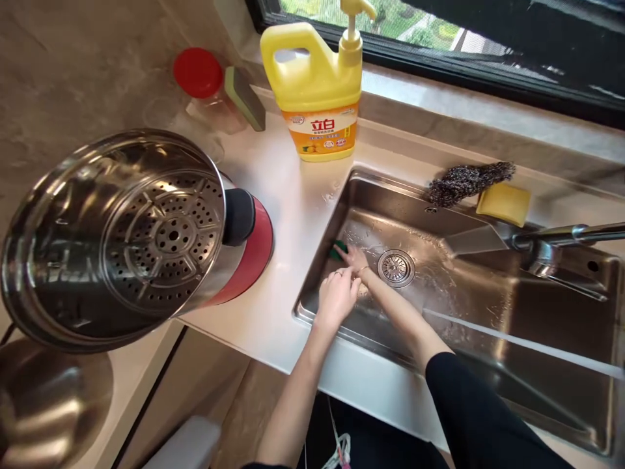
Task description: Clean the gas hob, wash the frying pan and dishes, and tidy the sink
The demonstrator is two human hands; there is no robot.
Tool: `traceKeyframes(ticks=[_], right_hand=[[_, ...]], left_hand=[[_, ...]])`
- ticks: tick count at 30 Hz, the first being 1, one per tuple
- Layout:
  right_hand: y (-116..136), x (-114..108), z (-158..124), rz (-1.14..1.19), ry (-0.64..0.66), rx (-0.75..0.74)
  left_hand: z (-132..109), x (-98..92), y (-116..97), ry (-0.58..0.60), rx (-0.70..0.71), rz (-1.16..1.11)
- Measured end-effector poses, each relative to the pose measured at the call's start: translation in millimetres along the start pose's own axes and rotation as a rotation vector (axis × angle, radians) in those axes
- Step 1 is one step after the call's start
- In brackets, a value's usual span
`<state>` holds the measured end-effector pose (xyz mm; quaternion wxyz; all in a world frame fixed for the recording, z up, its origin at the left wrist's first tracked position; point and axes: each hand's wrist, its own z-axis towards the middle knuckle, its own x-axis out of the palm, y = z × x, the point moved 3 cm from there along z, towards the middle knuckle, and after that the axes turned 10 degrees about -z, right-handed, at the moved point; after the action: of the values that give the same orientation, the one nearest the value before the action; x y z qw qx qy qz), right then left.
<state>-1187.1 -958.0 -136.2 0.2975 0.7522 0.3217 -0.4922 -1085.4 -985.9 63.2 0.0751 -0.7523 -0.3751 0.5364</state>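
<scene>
My right hand [356,258] reaches into the left end of the metal sink [375,228]. Its fingers press a green scouring pad [337,249] near the sink's left wall. Just in front of it is my left hand [338,293], with its fingers curled in over the sink's near left corner. What those fingers hold, if anything, is hidden; a small beige patch shows beside them. To the right of both hands lies the round drain strainer [396,268]. Water streaks and drops cover the sink floor.
A yellow detergent jug [317,91] stands behind the sink. On the back rim lie a steel-wool scrubber [469,182] and a yellow sponge [504,203]. The faucet [541,241] is at right. A large steamer pot [166,241] and a red-lidded jar [198,73] are at left.
</scene>
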Motion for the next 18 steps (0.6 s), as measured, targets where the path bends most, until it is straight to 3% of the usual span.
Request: traceKeyframes(ticks=[5,8,10,13,16,18], right_hand=[[-75,-26,50,-0.038,-0.14,0.343],[-111,-21,33,-0.007,-0.208,0.461],[-125,-7,-4,0.06,-0.216,0.552],[-142,15,-81,0.308,-0.227,0.814],[-156,29,-158,0.989,-0.305,1.152],[-160,29,-198,1.384,-0.302,1.278]], left_hand=[[-14,13.4,10,-0.012,0.019,-0.178],[-14,21.0,6,0.022,0.04,-0.193],[-12,22.5,2,0.047,0.038,-0.178],[-7,23.5,-6,0.07,0.039,-0.183],[-3,32.6,-24,0.111,0.091,-0.271],[-2,47.8,-43,0.161,0.135,-0.361]])
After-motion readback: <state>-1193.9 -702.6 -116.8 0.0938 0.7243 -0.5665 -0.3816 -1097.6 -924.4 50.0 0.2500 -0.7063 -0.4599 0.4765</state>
